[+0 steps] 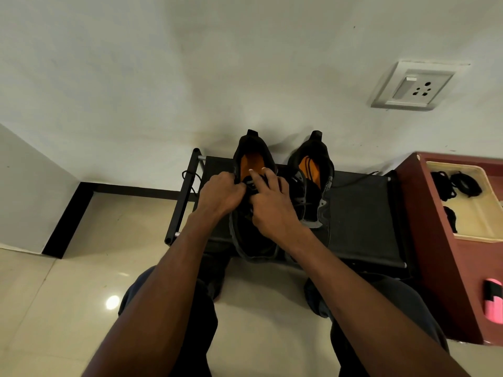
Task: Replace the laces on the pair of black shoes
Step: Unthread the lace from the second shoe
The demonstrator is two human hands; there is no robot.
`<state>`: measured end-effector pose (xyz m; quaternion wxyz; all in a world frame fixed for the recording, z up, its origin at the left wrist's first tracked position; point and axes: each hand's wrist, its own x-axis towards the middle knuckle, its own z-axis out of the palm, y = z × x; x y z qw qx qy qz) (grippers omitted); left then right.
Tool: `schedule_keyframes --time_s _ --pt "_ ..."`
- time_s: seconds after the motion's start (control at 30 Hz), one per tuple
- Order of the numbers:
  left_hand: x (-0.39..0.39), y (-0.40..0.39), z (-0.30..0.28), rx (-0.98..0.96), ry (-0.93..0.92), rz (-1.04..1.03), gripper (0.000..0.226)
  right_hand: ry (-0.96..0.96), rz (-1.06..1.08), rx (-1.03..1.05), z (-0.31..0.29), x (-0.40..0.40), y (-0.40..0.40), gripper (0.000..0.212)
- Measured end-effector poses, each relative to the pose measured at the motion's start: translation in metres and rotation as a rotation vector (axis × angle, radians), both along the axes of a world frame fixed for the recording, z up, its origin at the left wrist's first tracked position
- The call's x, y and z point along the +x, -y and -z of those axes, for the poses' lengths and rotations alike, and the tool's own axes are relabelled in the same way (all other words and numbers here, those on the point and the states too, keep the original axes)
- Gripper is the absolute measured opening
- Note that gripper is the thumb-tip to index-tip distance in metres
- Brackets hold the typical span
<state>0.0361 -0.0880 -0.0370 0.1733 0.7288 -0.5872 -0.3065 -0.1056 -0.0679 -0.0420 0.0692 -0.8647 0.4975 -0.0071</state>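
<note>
My knees in dark trousers [174,317] are closest below, above a glossy tiled floor [54,295], and my two bare forearms reach forward from there. Both hands meet on the left shoe [251,159], which stands on a low black rack [362,213] with its heel toward the wall. My left hand [220,194] has the fingers curled at the eyelet area and seems to pinch the black lace [251,186]; the exact grip I cannot see well. My right hand [272,205] also holds the lace at the tongue, while two fingers [257,174] stretch over the orange insole. The right shoe [313,180] stands just beside, untouched, and a lace end lies inside on its orange insole. To the right is a dark red cabinet [435,254] with a cream tray [484,235] that holds bundles of black laces [466,183]. On the wall there is a white socket [415,87].
</note>
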Motion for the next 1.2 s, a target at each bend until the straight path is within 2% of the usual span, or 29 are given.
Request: schedule_keyframes --time_s 0.1,0.2,0.27,0.33,0.4,0.47,0.5,0.57,0.63,0.7,0.8,0.87,0.97,1.03,1.1,1.2 --pt "-0.001 -0.001 -0.003 -0.016 0.106 -0.002 0.025 0.106 0.094 -0.111 -0.003 -0.004 0.006 0.017" --pt "-0.001 -0.001 -0.002 -0.025 0.167 -0.007 0.021 0.401 0.479 -0.327 -0.015 -0.018 0.022 0.008" --pt "-0.001 -0.001 -0.001 -0.024 0.154 -0.011 0.021 0.628 0.753 -0.258 -0.027 -0.032 0.032 0.014" --pt "-0.001 -0.002 0.000 -0.028 0.140 -0.007 0.022 0.692 0.920 -0.119 -0.028 -0.039 0.035 0.021" --pt "-0.002 -0.002 0.000 -0.032 0.120 -0.013 0.023 0.621 0.842 -0.154 -0.026 -0.037 0.031 0.032" --pt "-0.003 -0.001 0.000 -0.025 0.108 -0.018 0.024 0.516 0.513 -0.197 -0.023 -0.026 0.027 0.044" --pt "-0.003 0.000 0.000 -0.020 0.111 -0.024 0.023 0.424 0.334 -0.136 -0.022 -0.020 0.024 0.046" --pt "-0.003 0.000 -0.001 -0.018 0.114 -0.030 0.023 0.166 0.081 0.030 -0.017 -0.008 0.013 0.041" --pt "-0.003 0.000 -0.001 -0.022 0.108 -0.027 0.023 0.000 -0.019 0.039 -0.009 0.000 0.002 0.032" --pt "-0.003 0.001 0.000 -0.021 0.106 -0.026 0.023 -0.006 -0.025 -0.004 -0.005 0.003 -0.001 0.028" --pt "-0.001 0.000 0.001 -0.025 0.122 -0.024 0.020 0.116 0.058 -0.086 -0.013 -0.007 0.012 0.020" --pt "0.000 0.000 0.001 -0.027 0.139 -0.021 0.021 0.386 0.304 -0.250 -0.024 -0.022 0.027 0.016" --pt "-0.001 0.000 0.003 -0.035 0.147 -0.017 0.023 0.866 0.804 -0.463 -0.045 -0.056 0.049 0.015" --pt "-0.002 0.001 0.003 -0.040 0.150 -0.016 0.024 0.940 0.982 -0.448 -0.046 -0.068 0.054 0.015" --pt "-0.004 0.001 0.003 -0.040 0.167 -0.014 0.024 0.804 0.940 -0.414 -0.041 -0.064 0.048 0.026" --pt "-0.004 0.002 0.003 -0.039 0.173 -0.018 0.024 0.545 0.477 -0.224 -0.035 -0.040 0.034 0.046"
